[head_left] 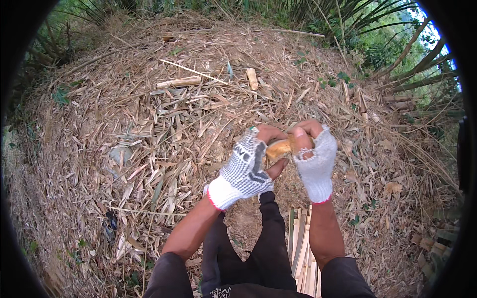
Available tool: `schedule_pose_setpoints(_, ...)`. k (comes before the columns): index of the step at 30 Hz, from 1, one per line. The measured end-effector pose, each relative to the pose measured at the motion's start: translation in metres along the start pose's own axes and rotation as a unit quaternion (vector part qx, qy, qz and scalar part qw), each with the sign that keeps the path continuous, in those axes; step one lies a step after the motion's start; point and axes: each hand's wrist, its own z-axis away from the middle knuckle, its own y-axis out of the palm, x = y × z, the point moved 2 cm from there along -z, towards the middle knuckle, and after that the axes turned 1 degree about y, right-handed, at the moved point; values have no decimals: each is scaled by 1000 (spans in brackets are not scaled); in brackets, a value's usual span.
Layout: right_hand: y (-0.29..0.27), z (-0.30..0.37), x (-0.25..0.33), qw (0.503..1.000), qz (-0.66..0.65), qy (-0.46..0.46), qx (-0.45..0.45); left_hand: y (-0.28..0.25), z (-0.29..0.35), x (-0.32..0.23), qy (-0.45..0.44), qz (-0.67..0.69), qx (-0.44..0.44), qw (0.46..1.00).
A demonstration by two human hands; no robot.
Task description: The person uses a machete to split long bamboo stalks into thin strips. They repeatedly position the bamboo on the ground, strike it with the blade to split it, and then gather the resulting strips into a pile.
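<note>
Left hand (247,166) and right hand (314,158), both gloved, jointly grip a tan bamboo piece (279,147), wrists angled inward.

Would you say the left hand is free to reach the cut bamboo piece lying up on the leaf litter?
Probably not: the left hand and right hand both grip a yellowish piece, and the bamboo piece lies far ahead.

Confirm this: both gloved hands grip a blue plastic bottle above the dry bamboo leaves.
Not right. The head view shows the left hand and right hand holding a small yellowish-brown woody piece, not a blue bottle; the dry bamboo leaf litter lies below.
</note>
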Motion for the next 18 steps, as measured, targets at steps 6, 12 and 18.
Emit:
schedule_pose_setpoints(6, -36, 40, 30, 982, -1, 184, -37, 47, 17, 3, 59, -19, 137, 989)
schedule_pose_setpoints(12, -59, 89, 6, 915, -2, 367, -166, 105, 60, -23, 18, -19, 357, 934)
schedule_pose_setpoints(18, -89, 130, -32, 919, 64, 311, -233, 146, 94, -35, 29, -2, 346, 938)
